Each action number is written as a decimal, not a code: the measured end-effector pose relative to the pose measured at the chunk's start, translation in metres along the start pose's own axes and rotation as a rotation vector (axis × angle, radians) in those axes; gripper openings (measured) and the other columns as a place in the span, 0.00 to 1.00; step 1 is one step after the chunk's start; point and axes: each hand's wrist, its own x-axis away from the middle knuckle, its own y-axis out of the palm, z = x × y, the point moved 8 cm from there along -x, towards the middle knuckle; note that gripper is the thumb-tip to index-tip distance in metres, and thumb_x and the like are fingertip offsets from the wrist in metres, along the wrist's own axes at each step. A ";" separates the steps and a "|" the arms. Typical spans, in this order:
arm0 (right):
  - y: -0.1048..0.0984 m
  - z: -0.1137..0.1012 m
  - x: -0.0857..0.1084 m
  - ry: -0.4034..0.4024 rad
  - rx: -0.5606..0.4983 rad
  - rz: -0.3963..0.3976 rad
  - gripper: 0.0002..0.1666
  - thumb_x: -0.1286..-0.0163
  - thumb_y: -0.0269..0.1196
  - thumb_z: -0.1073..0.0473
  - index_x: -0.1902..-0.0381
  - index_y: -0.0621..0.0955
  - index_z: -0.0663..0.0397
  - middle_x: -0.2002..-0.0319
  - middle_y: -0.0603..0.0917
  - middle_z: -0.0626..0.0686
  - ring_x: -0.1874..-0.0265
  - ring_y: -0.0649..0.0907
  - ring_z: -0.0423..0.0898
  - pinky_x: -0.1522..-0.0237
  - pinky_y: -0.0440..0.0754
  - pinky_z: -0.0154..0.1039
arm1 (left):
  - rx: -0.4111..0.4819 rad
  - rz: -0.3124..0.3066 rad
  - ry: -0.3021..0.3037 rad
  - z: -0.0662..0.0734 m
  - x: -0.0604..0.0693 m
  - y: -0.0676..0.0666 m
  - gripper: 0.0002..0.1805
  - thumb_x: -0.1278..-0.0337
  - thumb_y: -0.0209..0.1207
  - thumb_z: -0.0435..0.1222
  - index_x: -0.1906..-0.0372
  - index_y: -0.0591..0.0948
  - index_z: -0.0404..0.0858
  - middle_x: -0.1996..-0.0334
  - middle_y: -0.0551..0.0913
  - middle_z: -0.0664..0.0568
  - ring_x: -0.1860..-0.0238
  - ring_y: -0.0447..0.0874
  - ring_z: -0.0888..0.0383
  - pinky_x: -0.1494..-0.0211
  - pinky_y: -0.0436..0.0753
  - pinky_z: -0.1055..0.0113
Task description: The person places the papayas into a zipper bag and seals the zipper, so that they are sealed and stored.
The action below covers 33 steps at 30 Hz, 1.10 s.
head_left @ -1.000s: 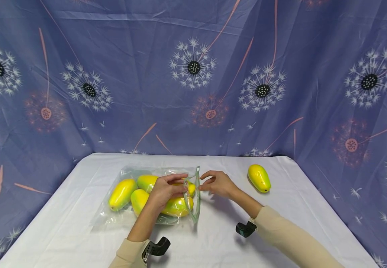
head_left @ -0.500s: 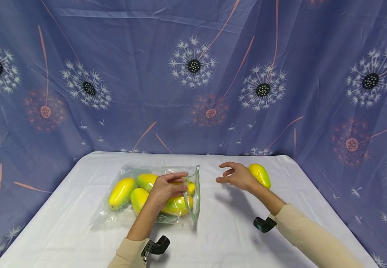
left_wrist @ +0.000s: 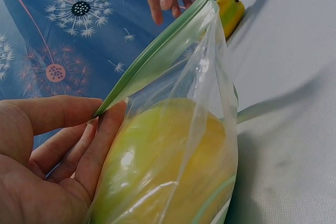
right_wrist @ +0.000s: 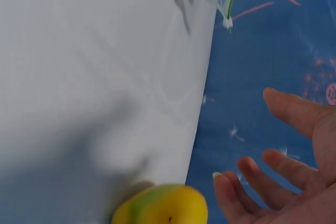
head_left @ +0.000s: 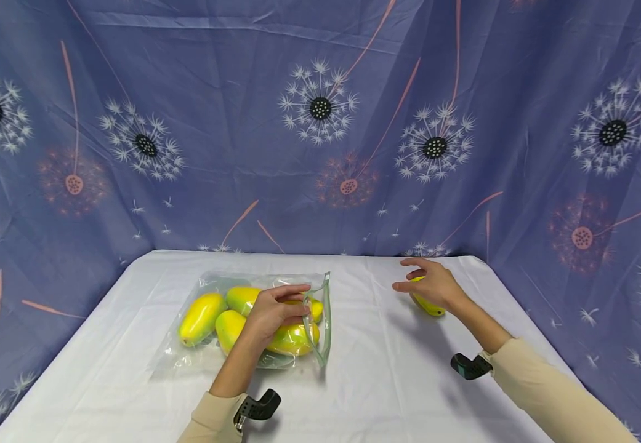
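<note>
A clear zip bag (head_left: 172, 368) with a green rim lies on the table, holding several yellow-green mangoes (head_left: 202, 319). My left hand (head_left: 267, 317) pinches the bag's rim (left_wrist: 152, 56) between thumb and fingers, keeping the mouth apart on its right side. In the left wrist view, one mango (left_wrist: 168, 145) shows through the plastic near the mouth. My right hand (head_left: 435, 286), fingers spread and loosely bent, hovers over a lone mango (head_left: 428, 305), partly covering it in the head view. The right wrist view shows this mango (right_wrist: 170, 208) apart from the right hand (right_wrist: 286, 182).
A white cloth covers the table (head_left: 364, 381). Behind it and along both sides hangs a blue curtain (head_left: 231, 154) with dandelion prints. A black wrist camera (head_left: 471, 366) is strapped at each sleeve.
My right hand has left the bag's mouth and moved right to above the lone mango. The left hand and the bag have stayed in place.
</note>
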 end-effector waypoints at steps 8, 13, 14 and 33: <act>-0.014 0.024 0.006 0.030 0.023 0.056 0.49 0.39 0.72 0.38 0.27 0.70 0.54 0.38 0.79 0.69 0.39 0.78 0.66 0.42 0.81 0.59 | -0.006 -0.004 -0.006 -0.001 0.003 0.000 0.26 0.47 0.68 0.22 0.40 0.82 0.31 0.52 0.82 0.41 0.65 0.88 0.56 0.57 0.91 0.60; -0.021 0.040 0.008 0.052 0.046 0.114 0.49 0.38 0.72 0.41 0.26 0.68 0.56 0.36 0.77 0.71 0.38 0.77 0.68 0.43 0.81 0.61 | -0.008 -0.011 -0.010 -0.001 0.002 0.000 0.26 0.46 0.67 0.22 0.39 0.82 0.31 0.52 0.82 0.42 0.65 0.87 0.57 0.57 0.91 0.61; -0.022 0.043 0.008 0.058 0.049 0.125 0.50 0.38 0.72 0.41 0.26 0.68 0.57 0.36 0.77 0.71 0.38 0.76 0.68 0.44 0.81 0.61 | -0.009 -0.012 -0.009 -0.001 0.002 0.000 0.26 0.46 0.67 0.22 0.39 0.82 0.31 0.52 0.82 0.42 0.65 0.87 0.57 0.57 0.91 0.61; -0.011 0.091 0.014 0.178 -0.011 0.107 0.60 0.40 0.72 0.36 0.21 0.59 0.58 0.33 0.70 0.76 0.37 0.72 0.73 0.43 0.78 0.65 | -0.007 -0.004 -0.007 -0.001 -0.001 -0.001 0.25 0.48 0.68 0.21 0.42 0.84 0.33 0.53 0.82 0.43 0.65 0.87 0.57 0.58 0.91 0.61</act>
